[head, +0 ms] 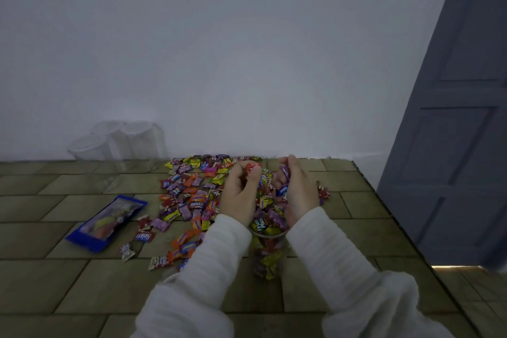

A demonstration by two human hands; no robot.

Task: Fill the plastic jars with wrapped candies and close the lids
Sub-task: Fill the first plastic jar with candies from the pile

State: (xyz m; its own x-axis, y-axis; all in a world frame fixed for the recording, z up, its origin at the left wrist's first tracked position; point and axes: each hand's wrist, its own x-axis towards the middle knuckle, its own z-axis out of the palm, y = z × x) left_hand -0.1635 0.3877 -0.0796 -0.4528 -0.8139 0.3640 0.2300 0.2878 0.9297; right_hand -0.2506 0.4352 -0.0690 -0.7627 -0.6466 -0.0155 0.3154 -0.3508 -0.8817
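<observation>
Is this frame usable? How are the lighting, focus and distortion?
Head view: dim, flat, bluish light, no hard shadows; wide-angle bending at the door; empty clear jars nearly vanish against the wall; candy pile labels partly readable; both hands sharp enough.

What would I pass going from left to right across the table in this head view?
Empty clear jars at the back → blue packet → spread of loose candies → left hand holding a red candy → jar nearly full of candies → right hand holding candies.
</observation>
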